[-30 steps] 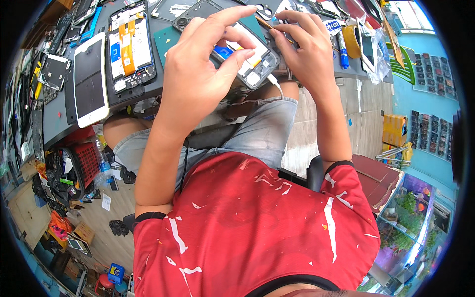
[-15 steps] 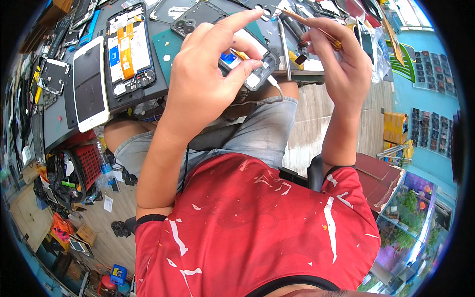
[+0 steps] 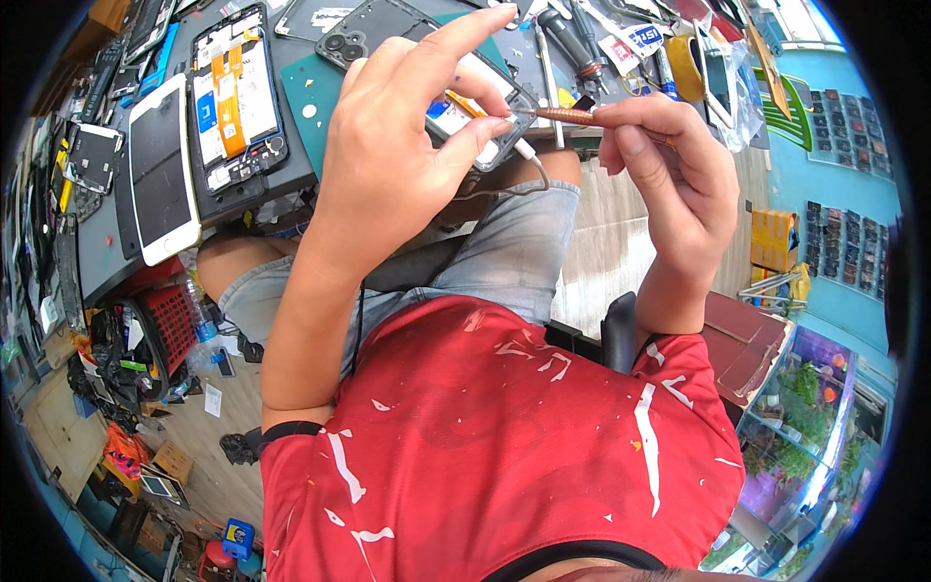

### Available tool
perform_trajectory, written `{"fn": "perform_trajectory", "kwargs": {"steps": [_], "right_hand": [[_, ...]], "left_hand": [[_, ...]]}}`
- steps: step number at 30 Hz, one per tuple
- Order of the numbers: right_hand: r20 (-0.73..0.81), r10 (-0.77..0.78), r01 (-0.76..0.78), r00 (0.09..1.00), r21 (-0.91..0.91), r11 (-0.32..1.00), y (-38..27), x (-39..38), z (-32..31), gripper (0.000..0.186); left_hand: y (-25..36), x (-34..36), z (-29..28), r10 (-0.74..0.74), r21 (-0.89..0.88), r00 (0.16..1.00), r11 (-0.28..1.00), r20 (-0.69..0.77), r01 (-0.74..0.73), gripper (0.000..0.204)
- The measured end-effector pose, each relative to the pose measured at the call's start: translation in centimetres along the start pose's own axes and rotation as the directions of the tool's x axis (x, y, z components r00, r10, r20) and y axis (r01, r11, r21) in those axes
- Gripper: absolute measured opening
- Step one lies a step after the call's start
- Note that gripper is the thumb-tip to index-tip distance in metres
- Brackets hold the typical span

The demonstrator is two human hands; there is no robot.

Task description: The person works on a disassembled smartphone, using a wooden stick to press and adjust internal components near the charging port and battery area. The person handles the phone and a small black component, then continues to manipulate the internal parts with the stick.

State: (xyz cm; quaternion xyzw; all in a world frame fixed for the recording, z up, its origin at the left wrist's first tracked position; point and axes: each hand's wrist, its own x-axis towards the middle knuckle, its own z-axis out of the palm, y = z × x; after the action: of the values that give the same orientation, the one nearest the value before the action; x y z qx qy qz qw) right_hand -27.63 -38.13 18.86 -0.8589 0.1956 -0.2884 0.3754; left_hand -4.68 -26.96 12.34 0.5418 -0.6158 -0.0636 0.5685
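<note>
Pointing a slim tool at your left fingertips, above an opened phone

Your right hand [image 3: 684,170] grips a copper-coloured slim tool [image 3: 567,115] between thumb and fingers, its thin end aimed left, just beside your other hand. Your left hand [image 3: 388,160] is raised over the opened phone [image 3: 493,152], index finger stretched out, the thumb tip and a curled fingertip close together; you cannot tell from here whether anything tiny sits between them. That phone lies partly over a green mat [image 3: 303,92] on the bench [image 3: 102,233], near the front edge, with a white plug [image 3: 525,149] at its lower end. Left of the mat lies a second opened phone [image 3: 254,116] crossed by an orange ribbon [image 3: 229,102], with a white-framed screen [image 3: 163,165] beside it. A yellow tape roll [image 3: 685,68] sits to your right.
</note>
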Motion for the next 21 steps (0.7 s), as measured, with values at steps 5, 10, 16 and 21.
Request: {"fn": "perform_trajectory", "kwargs": {"steps": [5, 10, 16, 21], "right_hand": [[0.027, 0.015, -0.013, 1.000, -0.080, 0.997, -0.2, 0.0, -0.1, 0.015], [0.054, 0.042, -0.036, 0.998, -0.105, 0.994, -0.7, 0.1, -0.1, 0.016], [0.058, 0.038, -0.030, 0.998, -0.143, 0.989, -0.9, 0.2, 0.0, 0.016], [0.108, -0.047, 0.069, 0.993, -0.219, 0.973, -1.2, 0.9, -0.2, 0.014]], "left_hand": [[-0.1, -0.1, 0.0, -0.005, 0.002, 1.000, 1.000, 0.001, 0.005, 0.077], [-0.2, -0.1, 0.1, 0.005, -0.020, 1.000, 1.000, -0.007, -0.005, 0.077], [-0.3, -0.2, 0.2, 0.019, -0.021, 1.000, 1.000, -0.009, -0.019, 0.078], [-0.6, -0.5, 0.4, -0.038, -0.048, 0.999, 0.998, 0.010, 0.039, 0.078]]}}
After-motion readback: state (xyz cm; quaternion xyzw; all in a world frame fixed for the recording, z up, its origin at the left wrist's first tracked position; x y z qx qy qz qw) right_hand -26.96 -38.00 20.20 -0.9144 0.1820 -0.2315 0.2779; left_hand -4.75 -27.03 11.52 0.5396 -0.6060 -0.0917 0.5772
